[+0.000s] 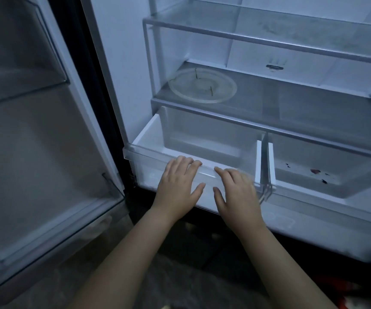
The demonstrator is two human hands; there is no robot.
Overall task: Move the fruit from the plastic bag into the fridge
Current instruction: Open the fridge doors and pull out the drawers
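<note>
The fridge stands open in front of me, its left door (35, 130) swung wide. The left clear crisper drawer (148, 139) is pulled partly out and has nothing in it. My left hand (177, 184) rests on the drawer's front rim with fingers curled over the edge. My right hand (235, 190) lies flat on the same front, fingers spread, slightly blurred. Neither hand carries any fruit. No plastic bag with fruit is clearly visible.
A right crisper drawer (309, 175) holds small dark and red specks. A round clear glass plate (202, 86) sits on the shelf above the drawers. A second glass shelf (269, 41) is higher. Something red and white (345, 293) lies on the floor at lower right.
</note>
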